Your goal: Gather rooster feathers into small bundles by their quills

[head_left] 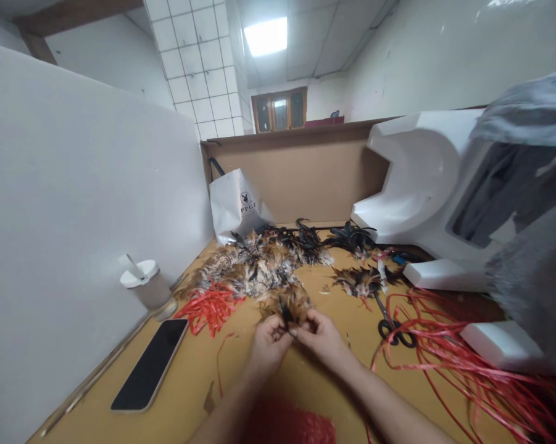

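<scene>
Both hands meet at the middle of the yellow-brown table point(194, 382), their fingertips nearly touching. My left hand point(271, 342) pinches the near end of a bunch of brown and black feathers point(287, 305). On the other side of that bunch, my right hand point(321, 339) has thumb and fingers closed on its base. The feather tips fan out away from me. Just beyond lies a large pile of brown, white and black feathers point(254, 265). Short red plastic strips point(213, 306) lie to the left of the bunch.
A phone point(150, 365) and a lidded cup point(149, 287) stand at left. Black-handled scissors point(397, 333) and long red strands point(481, 370) lie right, near white foam pieces point(448, 275). Smaller feather clumps point(358, 280) and a white bag point(236, 203) are farther back.
</scene>
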Demonstrator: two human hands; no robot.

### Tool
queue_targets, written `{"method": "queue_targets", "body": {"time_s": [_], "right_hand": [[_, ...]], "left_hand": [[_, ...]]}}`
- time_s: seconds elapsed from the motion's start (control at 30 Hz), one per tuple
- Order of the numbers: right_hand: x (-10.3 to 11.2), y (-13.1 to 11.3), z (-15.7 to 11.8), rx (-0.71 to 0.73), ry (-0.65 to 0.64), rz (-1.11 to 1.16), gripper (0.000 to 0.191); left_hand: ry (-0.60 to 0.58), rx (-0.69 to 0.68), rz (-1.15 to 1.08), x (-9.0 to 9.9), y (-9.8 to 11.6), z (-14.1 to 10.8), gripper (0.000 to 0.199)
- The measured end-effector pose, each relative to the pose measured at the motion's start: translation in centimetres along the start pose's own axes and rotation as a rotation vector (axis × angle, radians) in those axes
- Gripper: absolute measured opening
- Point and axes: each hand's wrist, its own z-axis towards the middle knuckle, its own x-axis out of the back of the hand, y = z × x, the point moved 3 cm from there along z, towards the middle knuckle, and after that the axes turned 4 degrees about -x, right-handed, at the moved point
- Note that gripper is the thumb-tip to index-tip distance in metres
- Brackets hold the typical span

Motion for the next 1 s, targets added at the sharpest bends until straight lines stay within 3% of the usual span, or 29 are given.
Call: {"method": "queue_targets", "body": {"time_s": [0.1,0.2,0.33,0.47,0.53,0.73,1.0], "right_hand": [[0.1,0.4,0.1,0.023,0.086,-0.008,0.021],[0.2,0.3,0.2,0.004,0.065,0.080,0.022],[0.2,-0.3,-0.1,-0.065,-0.039,0.268,0.024],[-0.5,-0.8,-0.9,-0.145,-0.250,0.473,0.026],[-0.7,-0.8,-1.0,-0.165,-0.296,0.517,0.026],[-0.1,-0.1,-0.3,-0.137,0.006,0.296,0.026],[0.3,-0.1,0.1,0.042,0.054,0.117,0.024]], "left_hand": [[-0.031,-0.072,0.046,0.1,-0.3,0.1,0.021],[-0.072,-0.012,0.010,0.1,-0.9,0.2,0.017],[-0.098,0.078,-0.016,0.2,-0.8,0.2,0.021],[-0.227,0.161,-0.107,0.0,-0.2,-0.4,0.024],[-0.252,0.182,-0.155,-0.1,0.0,-0.5,0.025],[-0.088,0.098,0.040,0.3,0.4,0.0,0.024],[-0.049,0.077,0.017,0.2,0.0,0.1,0.028]]}}
